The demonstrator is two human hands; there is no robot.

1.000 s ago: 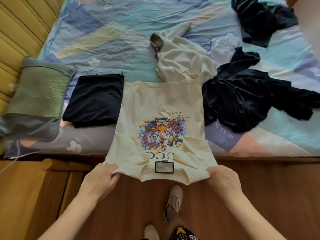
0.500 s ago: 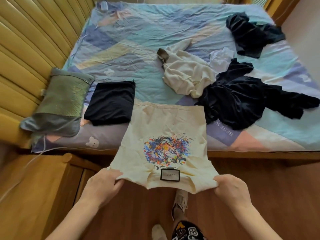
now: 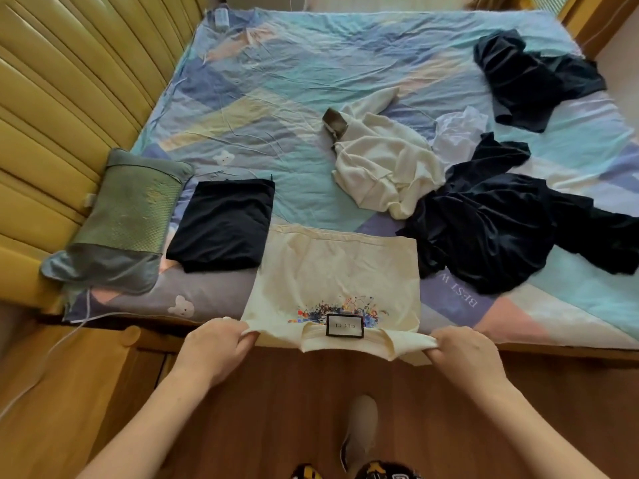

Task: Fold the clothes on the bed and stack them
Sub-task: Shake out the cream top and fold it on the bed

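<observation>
While cream T-shirt (image 3: pixel 337 271) lies flat at bed (image 3: pixel 311 81) edge, left hand (image 3: pixel 216 347) and right hand (image 3: pixel 466 354) each pinch collar-end corner.

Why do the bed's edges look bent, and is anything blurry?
Head view: the wide-angle lens bows the bed and headboard outward; soft daylight, no harsh glare; the cream T-shirt and both hands, left and right, look reasonably sharp.
</observation>
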